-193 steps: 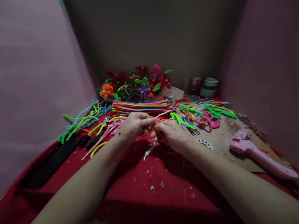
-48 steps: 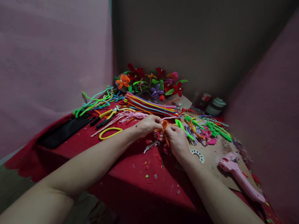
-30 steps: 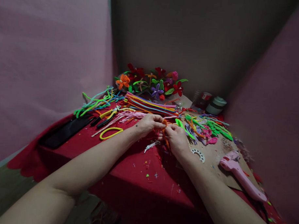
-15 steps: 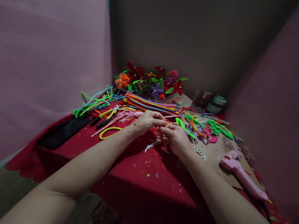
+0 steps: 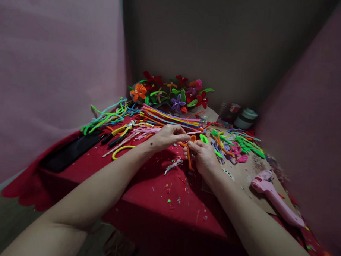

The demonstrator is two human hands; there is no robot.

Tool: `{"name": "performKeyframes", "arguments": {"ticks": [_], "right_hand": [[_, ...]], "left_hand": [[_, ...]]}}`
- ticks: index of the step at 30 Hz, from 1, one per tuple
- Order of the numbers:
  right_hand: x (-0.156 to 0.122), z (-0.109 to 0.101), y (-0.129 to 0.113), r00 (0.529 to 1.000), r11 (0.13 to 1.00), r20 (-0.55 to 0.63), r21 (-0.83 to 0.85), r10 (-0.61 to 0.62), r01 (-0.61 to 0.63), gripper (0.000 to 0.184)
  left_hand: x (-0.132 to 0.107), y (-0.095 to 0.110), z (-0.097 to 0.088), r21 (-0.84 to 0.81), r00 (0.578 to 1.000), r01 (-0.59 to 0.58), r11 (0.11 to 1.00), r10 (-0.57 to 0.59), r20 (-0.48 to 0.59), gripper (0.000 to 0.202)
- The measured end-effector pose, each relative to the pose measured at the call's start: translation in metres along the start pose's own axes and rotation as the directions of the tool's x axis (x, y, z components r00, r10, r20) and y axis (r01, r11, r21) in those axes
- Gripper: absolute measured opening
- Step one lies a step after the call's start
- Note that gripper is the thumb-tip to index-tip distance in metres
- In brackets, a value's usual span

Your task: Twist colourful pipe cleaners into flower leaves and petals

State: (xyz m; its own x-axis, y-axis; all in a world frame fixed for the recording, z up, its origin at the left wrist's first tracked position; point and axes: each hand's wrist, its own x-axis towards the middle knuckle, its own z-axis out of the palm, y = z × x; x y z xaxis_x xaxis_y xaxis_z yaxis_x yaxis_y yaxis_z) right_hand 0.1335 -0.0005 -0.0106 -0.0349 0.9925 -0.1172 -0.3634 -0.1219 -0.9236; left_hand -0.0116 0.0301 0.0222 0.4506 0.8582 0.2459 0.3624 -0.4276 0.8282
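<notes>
An orange pipe cleaner (image 5: 189, 158), bent into a small loop at its top, is pinched between the thumb and fingers of my right hand (image 5: 204, 157). One orange end hangs down and another sticks out to the left. My left hand (image 5: 171, 136) has its thumb and forefinger closed at the loop's left side, touching it. Below my hands, a small bundle of white stamen-like strands (image 5: 173, 165) lies on the red tablecloth (image 5: 148, 183). Bright green pipe-cleaner loops (image 5: 204, 139) lie just beyond my right hand.
Behind are fuzzy flowers (image 5: 177, 102) and a bundle of coloured pipe cleaners (image 5: 171, 117). Yellow-handled pliers (image 5: 121, 132), a dark phone-like slab (image 5: 71, 152) and a yellow ring (image 5: 122, 150) lie left. A pink glue gun (image 5: 277, 199) rests on cardboard (image 5: 245, 179) at right, near a lidded jar (image 5: 245, 118).
My hands have drawn slightly apart, the left one moving up and left. The orange loop now shows above my right fingertips. The view has shifted a little.
</notes>
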Motion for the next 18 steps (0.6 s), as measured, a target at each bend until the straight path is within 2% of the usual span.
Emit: {"name": "performKeyframes", "arguments": {"ticks": [2, 3, 5, 7, 8, 10, 11, 13, 16, 18], "right_hand": [[0.003, -0.002, 0.0, 0.999, 0.999, -0.037, 0.025, -0.022, 0.023, 0.018], [0.004, -0.002, 0.001, 0.998, 0.999, -0.051, 0.026, -0.033, 0.035, 0.018], [0.006, -0.003, 0.001, 0.996, 0.997, -0.065, 0.036, -0.068, 0.07, 0.019], [0.006, -0.002, 0.001, 0.992, 0.992, -0.083, 0.077, -0.092, 0.099, 0.019], [0.006, -0.001, 0.0, 0.991, 0.989, -0.092, 0.109, -0.092, 0.102, 0.019], [0.005, 0.001, -0.003, 0.992, 0.98, -0.105, 0.177, -0.073, 0.091, 0.018], [0.005, 0.002, -0.005, 0.992, 0.975, -0.111, 0.206, -0.063, 0.085, 0.019], [0.005, 0.002, -0.008, 0.991, 0.964, -0.116, 0.25, -0.062, 0.089, 0.02], [0.005, 0.001, -0.01, 0.99, 0.958, -0.127, 0.269, -0.069, 0.101, 0.019], [0.004, 0.001, -0.01, 0.99, 0.96, -0.119, 0.259, -0.075, 0.104, 0.017]], "left_hand": [[0.0, 0.0, -0.003, 0.026, 0.996, 0.002, 1.0, -0.005, 0.094, 0.019], [-0.001, 0.0, -0.002, 0.064, 0.996, -0.032, 0.997, 0.027, 0.086, 0.015], [-0.002, 0.001, 0.001, 0.154, 0.991, -0.125, 0.98, 0.129, -0.02, 0.01], [-0.003, 0.003, 0.005, 0.159, 0.975, -0.153, 0.975, 0.176, -0.136, 0.01], [-0.003, 0.004, 0.007, 0.089, 0.973, -0.13, 0.988, 0.144, -0.178, 0.013], [-0.003, 0.004, 0.01, -0.173, 0.979, -0.041, 0.984, 0.006, -0.202, 0.018], [-0.003, 0.004, 0.012, -0.308, 0.983, 0.014, 0.951, -0.07, -0.171, 0.02], [-0.002, 0.001, 0.016, -0.496, 0.986, 0.139, 0.857, -0.166, -0.011, 0.024], [-0.003, -0.006, 0.024, -0.592, 0.944, 0.328, 0.736, -0.231, 0.237, 0.027], [-0.003, -0.008, 0.028, -0.612, 0.915, 0.396, 0.685, -0.244, 0.32, 0.026]]}}
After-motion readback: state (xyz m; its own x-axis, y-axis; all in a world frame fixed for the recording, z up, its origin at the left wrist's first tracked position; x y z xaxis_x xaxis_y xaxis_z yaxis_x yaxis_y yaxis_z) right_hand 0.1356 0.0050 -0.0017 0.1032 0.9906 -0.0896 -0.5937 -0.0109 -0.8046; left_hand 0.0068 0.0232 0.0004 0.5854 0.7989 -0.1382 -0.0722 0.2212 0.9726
